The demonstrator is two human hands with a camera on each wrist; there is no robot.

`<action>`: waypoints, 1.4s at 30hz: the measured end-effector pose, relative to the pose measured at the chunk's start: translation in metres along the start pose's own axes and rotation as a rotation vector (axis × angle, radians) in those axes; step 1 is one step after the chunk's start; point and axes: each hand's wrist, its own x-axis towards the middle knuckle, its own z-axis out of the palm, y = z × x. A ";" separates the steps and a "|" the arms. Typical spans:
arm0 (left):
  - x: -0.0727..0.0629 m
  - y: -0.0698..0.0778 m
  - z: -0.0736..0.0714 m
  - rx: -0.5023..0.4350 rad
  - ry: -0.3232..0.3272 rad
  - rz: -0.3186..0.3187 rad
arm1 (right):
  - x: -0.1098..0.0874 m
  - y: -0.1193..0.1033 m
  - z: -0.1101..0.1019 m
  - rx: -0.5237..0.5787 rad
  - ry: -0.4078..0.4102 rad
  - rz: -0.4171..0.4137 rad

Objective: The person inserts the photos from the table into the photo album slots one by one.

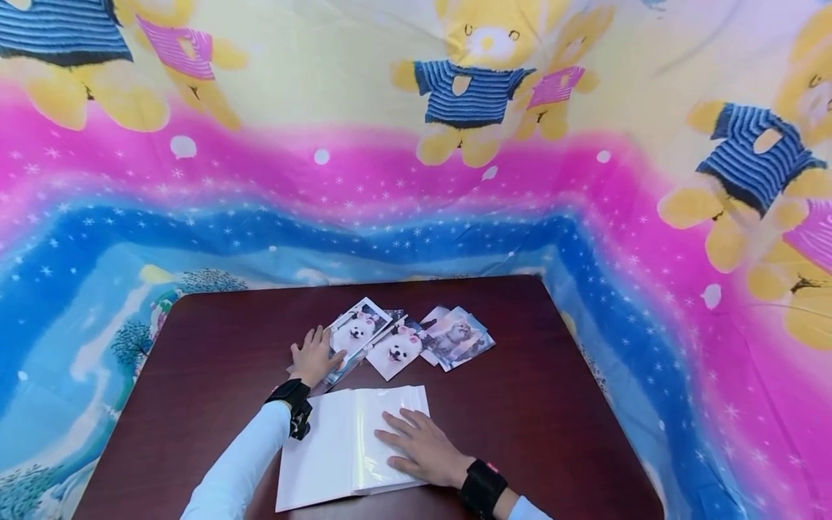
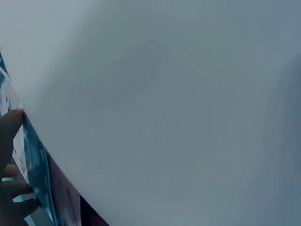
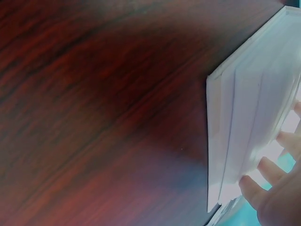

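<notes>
Dark wood-grain counter (image 1: pixel 533 419) is backed by printed fabric (image 1: pixel 364 170). One white rectangular album (image 1: pixel 321 455) is spread flat near the front, right page covered in shiny clear plastic (image 1: pixel 375 456). Glossy rectangular photos (image 1: pixel 398 352) are overlapped behind it; two white-dog prints (image 1: pixel 356 328) visible, full count can't be told. Left hand (image 1: pixel 314 356), fingers extended, is rested on photos; right hand (image 1: pixel 425 448), fingers splayed, is laid on album.
</notes>
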 end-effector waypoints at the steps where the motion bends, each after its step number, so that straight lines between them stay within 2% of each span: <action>1: -0.001 -0.001 0.000 0.012 0.005 0.008 | 0.000 -0.001 -0.001 -0.005 0.001 -0.001; 4: -0.001 -0.003 0.000 0.031 0.033 0.023 | 0.001 -0.001 0.000 -0.018 0.008 -0.005; 7: 0.001 -0.005 0.001 0.007 0.064 0.034 | 0.002 -0.001 0.001 -0.027 0.010 -0.004; 14: 0.003 -0.005 -0.002 -0.057 0.010 -0.028 | 0.001 -0.002 0.003 -0.015 0.002 0.003; 21: 0.007 -0.007 -0.006 -0.087 0.000 -0.027 | 0.000 -0.001 0.005 -0.016 -0.009 0.018; 29: 0.015 -0.009 -0.003 -0.134 -0.066 -0.203 | -0.001 -0.004 0.003 -0.021 0.012 0.007; 32: 0.015 -0.009 -0.003 -0.134 -0.077 -0.243 | -0.002 -0.005 0.004 -0.032 0.017 0.007; 36: 0.013 -0.008 -0.006 -0.155 -0.037 -0.251 | -0.002 -0.005 0.006 -0.047 0.024 0.003; 42: 0.006 -0.006 -0.019 -0.193 0.091 -0.154 | 0.001 -0.002 0.006 -0.033 0.016 0.009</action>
